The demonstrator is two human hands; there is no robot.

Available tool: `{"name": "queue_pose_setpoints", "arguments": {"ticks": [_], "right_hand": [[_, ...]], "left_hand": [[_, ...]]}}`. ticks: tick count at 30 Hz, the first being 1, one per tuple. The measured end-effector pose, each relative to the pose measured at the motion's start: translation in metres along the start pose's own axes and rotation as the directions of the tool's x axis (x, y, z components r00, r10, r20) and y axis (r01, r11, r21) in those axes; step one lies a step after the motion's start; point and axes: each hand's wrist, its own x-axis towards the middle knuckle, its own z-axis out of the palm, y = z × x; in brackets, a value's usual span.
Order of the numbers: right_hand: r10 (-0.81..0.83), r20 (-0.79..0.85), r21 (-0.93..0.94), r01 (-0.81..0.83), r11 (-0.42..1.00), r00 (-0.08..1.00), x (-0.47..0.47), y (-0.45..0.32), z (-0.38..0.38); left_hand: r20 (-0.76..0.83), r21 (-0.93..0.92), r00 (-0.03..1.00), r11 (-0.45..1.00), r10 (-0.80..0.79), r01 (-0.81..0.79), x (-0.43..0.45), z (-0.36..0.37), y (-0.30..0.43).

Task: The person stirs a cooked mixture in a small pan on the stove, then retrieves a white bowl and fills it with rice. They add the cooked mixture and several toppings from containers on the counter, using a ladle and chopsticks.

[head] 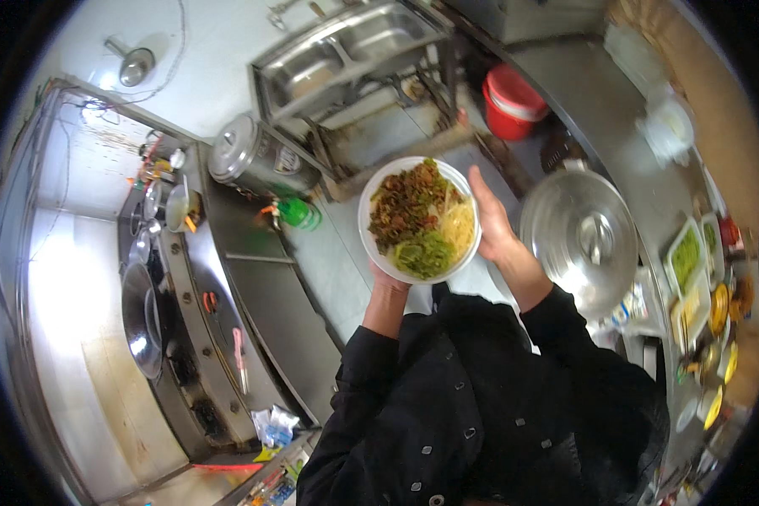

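Note:
A white round bowl (368, 243) is held up in front of my chest between both hands. Browned chopped food (408, 196), perhaps minced meat with greens, fills its upper left. Green leafy vegetable (425, 254) lies at the lower part, and pale yellow shreds (458, 229) sit on the right. My left hand (389, 276) supports the bowl from below at its near left side, with most of the fingers hidden beneath. My right hand (492, 218) grips the right side, its thumb along the rim and the other fingers out of sight.
A double steel sink (338, 54) stands ahead, with a red bucket (512, 107) to its right. On my left runs a stove counter with a wok (142, 319). To my right are a large lidded steel pot (579, 240) and a counter with food trays (683, 256). A green bottle (298, 214) stands low ahead.

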Motion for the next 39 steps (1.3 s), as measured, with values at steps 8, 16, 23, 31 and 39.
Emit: {"name": "queue_pose_setpoints", "arguments": {"ticks": [8,16,23,31,39], "right_hand": [[-0.327,-0.059,-0.05,0.324,0.945,0.943,0.161,-0.062,0.003],[-0.501,-0.327,-0.038,0.518,0.854,0.802,0.325,-0.273,-0.077],[-0.465,-0.473,0.175,0.597,0.783,0.748,0.404,-0.459,-0.14],[-0.722,-0.586,-0.121,0.841,0.527,0.368,0.454,-0.584,-0.203],[-0.988,0.124,-0.717,0.68,-0.155,-0.094,0.431,-0.576,-0.135]], "left_hand": [[-0.092,0.504,0.995,0.86,-0.041,0.082,0.183,0.002,0.05],[0.181,-0.139,0.856,0.849,-0.484,0.509,0.357,-0.027,0.081],[0.282,-0.305,0.687,0.616,-0.67,0.726,0.502,-0.033,0.069],[0.198,-0.276,0.66,0.604,-0.725,0.747,0.622,-0.025,0.021],[0.249,-0.211,0.7,0.668,-0.669,0.714,0.686,-0.008,-0.005]]}}
